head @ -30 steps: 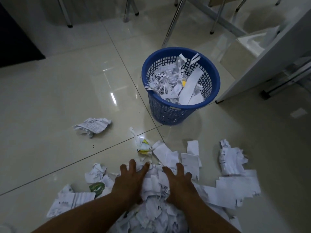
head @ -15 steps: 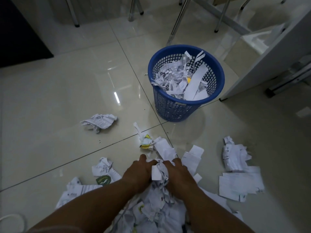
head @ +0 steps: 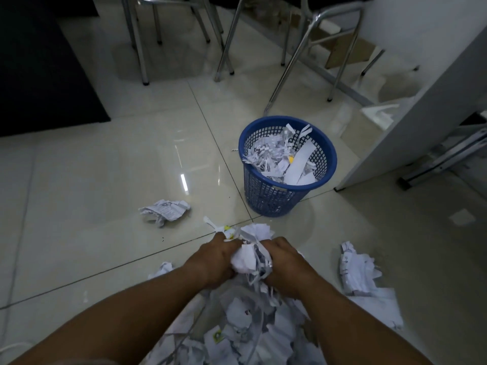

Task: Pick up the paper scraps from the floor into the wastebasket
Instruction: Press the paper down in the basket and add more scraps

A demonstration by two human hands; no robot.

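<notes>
Head view. The left hand (head: 213, 262) and the right hand (head: 284, 262) face each other at lower centre, the fingers of each curled inward and squeezing a bundle (head: 246, 260) of paper scraps between them. Loose strips hang from the underside of the bundle toward the pile (head: 250, 325) beneath the forearms; whether they are caught in the grip cannot be told. The blue wastebasket (head: 268, 198) stands upright ahead and to the right, well apart from both hands. It already holds shredded paper (head: 279, 159) close to its rim, with a few strips poking above it. More paper lies on the tiled floor (head: 105, 180): a crumpled sheet (head: 164, 210) to the left and a torn stack (head: 355, 270) to the right.

Risks, as judged from this layout:

- **Shedding in transit.** The hold is a squeeze from two sides, not an enclosure, so thin strips at the bottom are likely to slip out and scatter on the tiles between pile and wastebasket.
- **Overflow.** The wastebasket looks nearly full, so a bulky bundle dropped on top may sit above the rim and spill over unless it is pressed down.
- **Tipping or sliding.** The wastebasket appears light and the floor glossy — a knock from a wrist, or an off-centre push while compacting, could tilt it or send it skating.
</notes>
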